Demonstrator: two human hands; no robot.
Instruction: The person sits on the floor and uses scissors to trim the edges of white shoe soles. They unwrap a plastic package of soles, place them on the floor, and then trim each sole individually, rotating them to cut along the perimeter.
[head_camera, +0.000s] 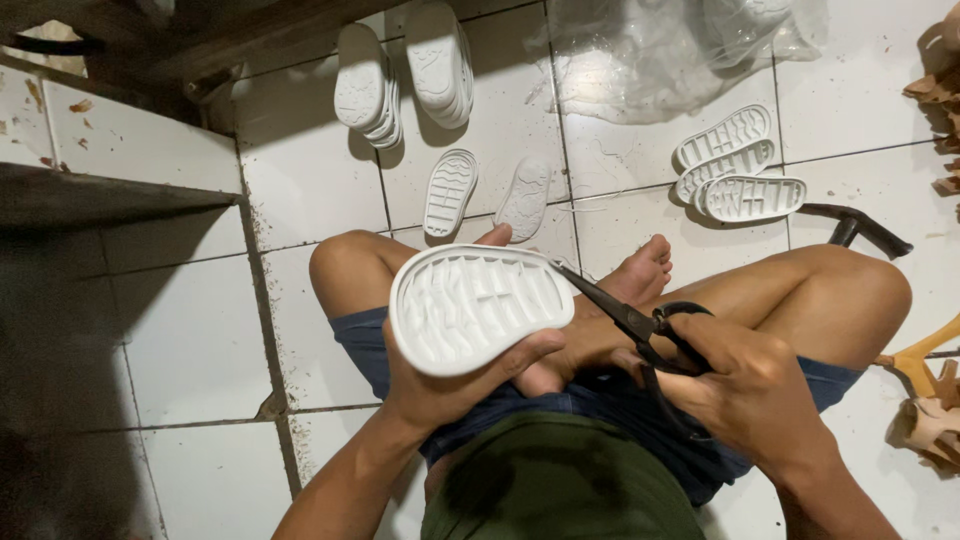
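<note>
On the white tiled floor (190, 330), seen from the far left, a dark low shelf edge (110, 195) juts in over bare tiles. Next comes the person's left hand (450, 385), clamped on a white moulded shoe sole (478, 305): thumb along the near edge, fingers wrapped behind, tread side up and tilted toward the camera above the lap. Beyond it, 2 stacks of white soles (400, 75) stand on the tiles, with 2 single soles (485, 192) lying flat nearer the knee.

Black scissors (625, 318) reach in from the right, their tip touching the sole's right rim. By the look of it, the step in hand is trimming the sole's edge, with the cut just starting at that rim. A next snip would call for the blades to stay on the thin lip while the left hand turns the sole to feed the edge round.

Further right, the right hand (745, 385) is closed through the scissor loops, fingers curled tight. Behind it lie 3 more soles (735, 165) in a loose fan, and a clear plastic bag (680, 50) holding what seem to be further white pieces, too blurred to count. A dark curved tool (860, 228) lies past the right knee, and tan wooden or leather pieces (930, 400) sit at the far right edge.
</note>
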